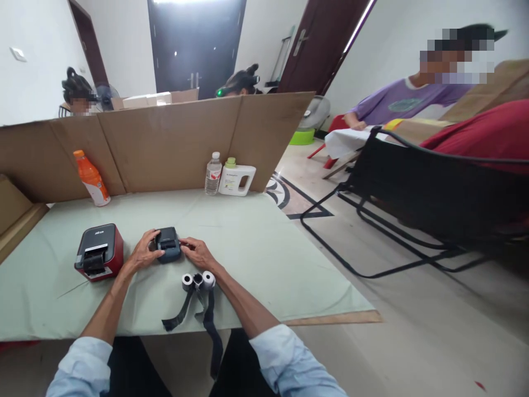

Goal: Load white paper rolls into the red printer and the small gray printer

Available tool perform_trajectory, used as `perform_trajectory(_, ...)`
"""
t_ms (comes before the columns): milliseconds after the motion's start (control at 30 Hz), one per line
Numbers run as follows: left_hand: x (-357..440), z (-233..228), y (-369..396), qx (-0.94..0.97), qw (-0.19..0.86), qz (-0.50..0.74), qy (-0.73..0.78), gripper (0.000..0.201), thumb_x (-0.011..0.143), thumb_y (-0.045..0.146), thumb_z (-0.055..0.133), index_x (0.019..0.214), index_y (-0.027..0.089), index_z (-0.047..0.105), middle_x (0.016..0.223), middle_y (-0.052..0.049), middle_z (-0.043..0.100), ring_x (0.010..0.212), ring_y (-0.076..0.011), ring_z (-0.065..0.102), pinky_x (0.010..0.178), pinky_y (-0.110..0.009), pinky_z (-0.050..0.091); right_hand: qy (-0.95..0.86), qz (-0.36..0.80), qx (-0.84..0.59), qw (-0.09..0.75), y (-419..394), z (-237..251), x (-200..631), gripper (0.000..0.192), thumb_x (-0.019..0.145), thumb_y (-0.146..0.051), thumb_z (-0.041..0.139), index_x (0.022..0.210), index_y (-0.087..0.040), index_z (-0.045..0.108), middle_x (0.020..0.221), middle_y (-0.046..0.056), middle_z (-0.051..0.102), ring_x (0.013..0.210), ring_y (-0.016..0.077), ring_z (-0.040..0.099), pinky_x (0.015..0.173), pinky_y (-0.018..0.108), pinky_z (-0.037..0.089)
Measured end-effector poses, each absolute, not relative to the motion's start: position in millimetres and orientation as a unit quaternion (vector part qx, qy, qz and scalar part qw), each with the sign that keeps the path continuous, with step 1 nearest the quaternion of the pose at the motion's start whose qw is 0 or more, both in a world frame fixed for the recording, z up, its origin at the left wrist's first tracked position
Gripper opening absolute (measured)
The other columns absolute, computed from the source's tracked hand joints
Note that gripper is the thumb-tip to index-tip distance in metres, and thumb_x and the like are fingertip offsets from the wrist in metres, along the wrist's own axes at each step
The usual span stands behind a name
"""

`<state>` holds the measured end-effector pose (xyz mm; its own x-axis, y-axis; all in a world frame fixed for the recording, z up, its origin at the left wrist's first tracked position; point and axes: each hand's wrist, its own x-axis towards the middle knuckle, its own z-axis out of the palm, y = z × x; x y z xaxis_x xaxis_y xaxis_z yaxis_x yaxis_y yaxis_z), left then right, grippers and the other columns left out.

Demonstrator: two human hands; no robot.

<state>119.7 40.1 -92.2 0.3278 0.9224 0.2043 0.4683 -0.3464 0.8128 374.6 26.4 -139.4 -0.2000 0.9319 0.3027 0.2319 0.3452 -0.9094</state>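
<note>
A small dark blue-black label printer (168,253) sits on the table between my two hands. My left hand (144,251) grips its left side, thumb at the front and fingers at the back. On the opposite side, the fingers of my right hand (199,253) are bent against the printer's edge; what the fingertips press is too small to make out. To the left stands a larger red and black label printer (101,245). Several small paper rolls (187,282) lie in front of my right hand, trailing dark strips (212,331) over the table's front edge.
A cardboard partition (165,143) runs along the back of the pale green table (264,253). Before it stand an orange bottle (91,179), a clear water bottle (212,175) and a white jug (235,179). A black folding chair (421,193) and a person (397,102) are at right.
</note>
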Motion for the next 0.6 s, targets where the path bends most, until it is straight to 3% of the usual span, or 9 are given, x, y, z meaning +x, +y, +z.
perform_trajectory(300, 140.8, -105.9, 35.6, 0.691, 0.280, 0.435, 0.504, 0.047, 0.081, 0.037, 0.072, 0.125, 0.021, 0.070, 0.137, -0.013, 0.062, 0.116, -0.0270, 0.066, 0.097, -0.043, 0.057, -0.680, 0.400, -0.409, 0.459, 23.8, -137.6, 378.7, 0.040, 0.087, -0.040, 0.069, 0.120, -0.018, 0.075, 0.099, 0.006, 0.072, 0.073, 0.0148, 0.058, 0.074, 0.031, 0.052)
perform_trajectory(433, 143.7, -100.7, 49.4, 0.683, 0.264, 0.438, 0.521, 0.029, 0.080, 0.033, 0.070, 0.106, 0.020, 0.073, 0.120, -0.010, 0.069, 0.100, -0.0231, 0.069, 0.092, -0.040, 0.058, -0.673, 0.409, -0.405, 0.464, 24.3, -141.0, 377.1, 0.044, 0.084, -0.041, 0.072, 0.121, -0.017, 0.074, 0.097, 0.005, 0.070, 0.069, 0.0136, 0.055, 0.072, 0.031, 0.052)
perform_trajectory(600, 147.0, -91.2, 68.3, 0.690, 0.247, 0.432, 0.526, 0.013, 0.076, 0.030, 0.073, 0.083, 0.019, 0.072, 0.098, -0.007, 0.072, 0.097, -0.0236, 0.068, 0.100, -0.043, 0.053, -0.678, 0.399, -0.408, 0.463, 24.5, -142.1, 376.5, 0.042, 0.084, -0.040, 0.073, 0.120, -0.019, 0.074, 0.098, 0.005, 0.070, 0.070, 0.0139, 0.056, 0.072, 0.030, 0.052)
